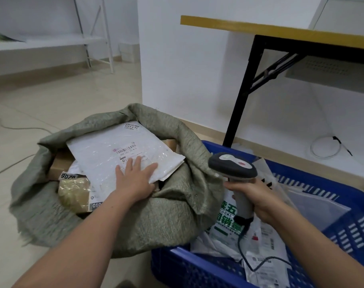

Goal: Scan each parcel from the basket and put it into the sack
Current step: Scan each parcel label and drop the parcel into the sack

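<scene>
My left hand (135, 180), fingers straight, presses the white parcel (106, 150) beneath them in the sack (177, 215); my right hand (254, 201) wraps its fingers round the scanner (233, 165) above the basket (197, 267).

- White wall (187, 69) forms a corner mid-frame, with beige skirting (208, 129) along its foot.
- Pale tile floor (52, 104); a thin cable (21, 128) crosses it at left.
- White shelf rack (52, 41) at far left.
- Table (260, 28) at upper right, yellow edge, black legs; a coiled white cord (324, 157) lies beneath it.
</scene>
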